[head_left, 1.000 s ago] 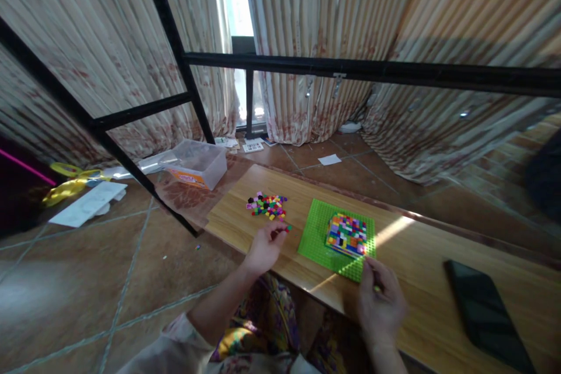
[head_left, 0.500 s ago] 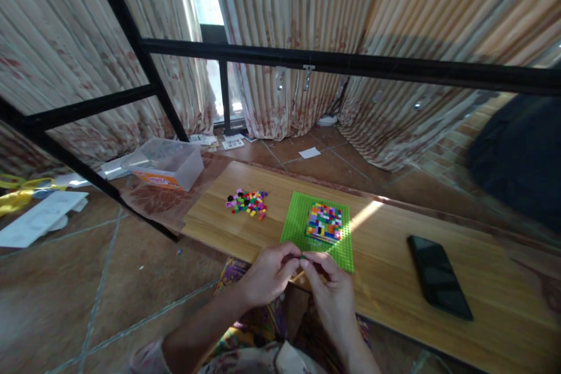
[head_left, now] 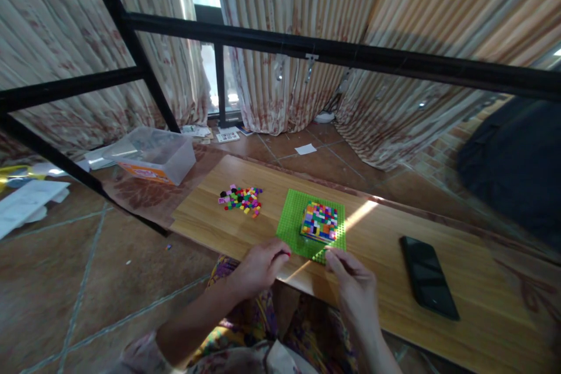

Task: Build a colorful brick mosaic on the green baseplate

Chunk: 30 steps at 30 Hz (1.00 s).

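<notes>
A green baseplate [head_left: 293, 222] lies on the wooden board [head_left: 385, 263], carrying a multicoloured block of small bricks [head_left: 319, 222]. A loose pile of small coloured bricks [head_left: 241, 197] sits to its left. My left hand [head_left: 259, 265] is curled at the board's near edge, just left of the baseplate's near corner, pinching a small red piece. My right hand [head_left: 353, 283] is closed in a pinch by the baseplate's near right corner; a tiny green piece seems to be at its fingertips.
A black phone [head_left: 428, 284] lies on the board to the right. A clear plastic box [head_left: 154, 155] stands on the tiled floor at the left. A black metal frame [head_left: 307, 49] crosses above; curtains hang behind. Papers lie on the floor at far left.
My hands met in front of me half a second ago and have since parted; the right one moved up to the baseplate's near corner. The view swung left and down.
</notes>
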### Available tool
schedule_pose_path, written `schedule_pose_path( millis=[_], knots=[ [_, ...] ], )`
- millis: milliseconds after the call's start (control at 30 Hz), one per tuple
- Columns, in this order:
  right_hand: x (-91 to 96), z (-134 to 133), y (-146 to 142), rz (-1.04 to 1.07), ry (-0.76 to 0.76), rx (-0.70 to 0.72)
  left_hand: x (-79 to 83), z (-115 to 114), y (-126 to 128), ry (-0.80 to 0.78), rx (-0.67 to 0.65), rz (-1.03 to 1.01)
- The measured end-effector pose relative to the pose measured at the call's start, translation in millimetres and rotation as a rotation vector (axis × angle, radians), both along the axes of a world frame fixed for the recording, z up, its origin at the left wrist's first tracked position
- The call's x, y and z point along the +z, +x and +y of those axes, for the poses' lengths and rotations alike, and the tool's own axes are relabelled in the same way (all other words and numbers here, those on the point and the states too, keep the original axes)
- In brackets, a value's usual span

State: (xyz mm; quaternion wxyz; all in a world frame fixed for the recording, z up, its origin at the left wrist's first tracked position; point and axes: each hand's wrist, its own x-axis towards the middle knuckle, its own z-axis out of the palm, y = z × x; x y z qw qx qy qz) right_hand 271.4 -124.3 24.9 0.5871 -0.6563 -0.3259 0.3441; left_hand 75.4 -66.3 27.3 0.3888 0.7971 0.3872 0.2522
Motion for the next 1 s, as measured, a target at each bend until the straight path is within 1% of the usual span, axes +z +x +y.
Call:
schedule_pose_path(
  millis=[33,67,167,200,267,333,433,533,600,700,833,933,1000],
  knots=[
    [2.6,6,9,-0.074,0.022,-0.049,-5.9,5,-5,0.021,0.057,0.006],
    [5.5,12,18,-0.159,0.043,-0.059,-12.3,10,-11,0.042,0.120,0.014],
    [12.2,30,36,-0.402,0.018,-0.006,-30.4,23,-27,0.115,0.284,0.021],
    [12.7,36,39,-0.464,0.004,0.017,-35.0,26,-31,0.132,0.313,0.014],
    [9.7,45,40,-0.571,0.001,0.047,-41.3,29,-36,0.158,0.330,0.009],
    [2.5,52,39,-0.695,0.024,0.052,-43.7,29,-36,0.181,0.314,0.017],
    [-9.5,58,38,-0.876,0.042,0.035,-43.1,28,-35,0.207,0.289,0.032],
    [-14.7,60,36,-0.961,0.014,-0.014,-42.3,28,-34,0.210,0.276,0.027],
    [-13.8,61,33,-0.966,-0.007,-0.048,-42.7,28,-34,0.219,0.276,0.022],
    [-9.7,62,27,-0.897,-0.043,-0.069,-44.4,28,-35,0.233,0.266,0.017],
    [-7.8,61,21,-0.734,-0.090,-0.104,-46.6,28,-35,0.237,0.254,0.021],
    [-12.2,61,21,-0.612,-0.122,-0.169,-47.1,28,-35,0.245,0.252,0.024],
    [-17.5,64,23,-0.476,-0.116,-0.173,-46.7,28,-35,0.247,0.255,0.026]
  ],
)
